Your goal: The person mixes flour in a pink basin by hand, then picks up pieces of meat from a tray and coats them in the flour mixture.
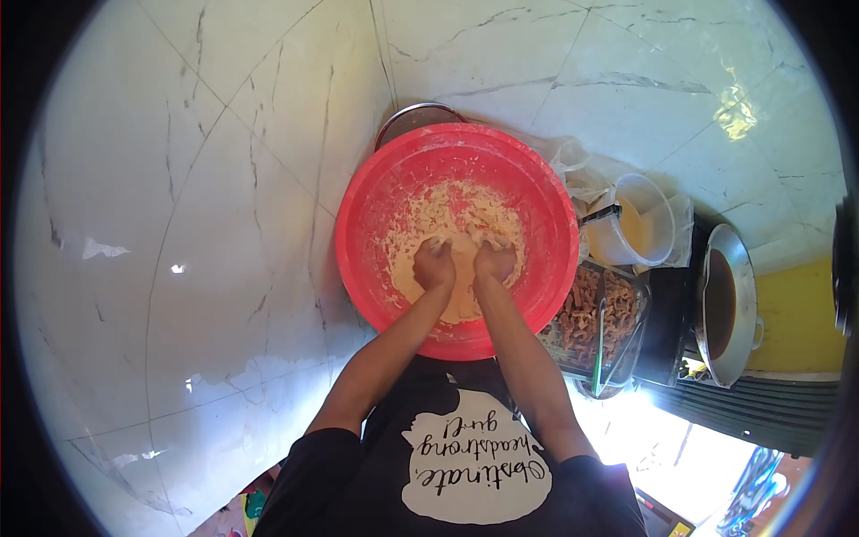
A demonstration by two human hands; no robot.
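Beneath dough (pixel 458 302), both hands' (pixel 434 267) fingertips.

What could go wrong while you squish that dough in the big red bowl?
1. The left hand and right hand both press into the dough. A hard push might slide the red bowl on the smooth floor.
2. Sticky dough might flick over the rim onto the tray of fried strips right beside it.
3. The jug of yellow liquid stands close and could get knocked over.
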